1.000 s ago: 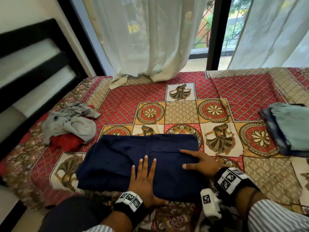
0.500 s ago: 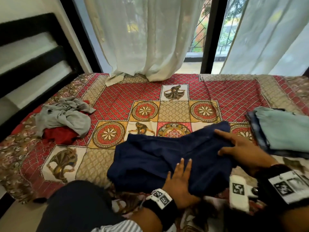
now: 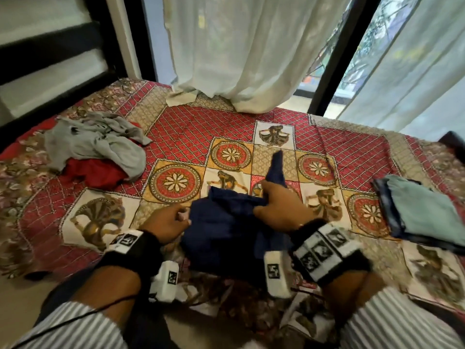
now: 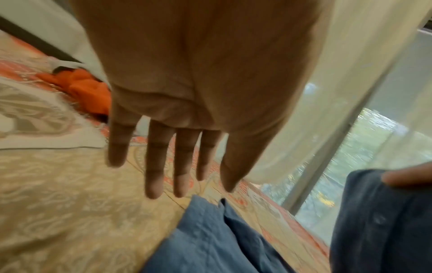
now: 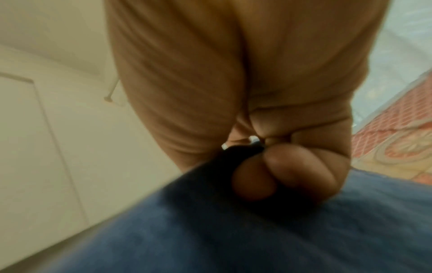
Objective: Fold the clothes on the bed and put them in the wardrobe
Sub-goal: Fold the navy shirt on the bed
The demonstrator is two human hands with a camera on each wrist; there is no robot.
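From the head view, my right hand has its fingers curled around a bunched edge of the navy garment, lifting that part off the bed so one corner pokes up beyond my knuckles. My left hand sits just to the left of the same garment, fingers loosely bent; from here I cannot tell whether it touches the cloth. Far off to the left of that hand lies the grey garment, crumpled on top of a red garment, neither folded. Well out to the right of my right hand rests the folded stack, a pale green piece on a darker blue one. In the left wrist view, my left hand is spread with straight fingers and holds nothing, hovering above the bedspread with the navy cloth just below and ahead of the fingertips. In the right wrist view, my right hand is clenched tight on a dark fold of the navy garment, thumb and fingers pinching it. I judge this piece is being gathered up after folding, to go with the stack or to the wardrobe. The next move calls for my free hand to slide under it, so the folds hold while I carry it.
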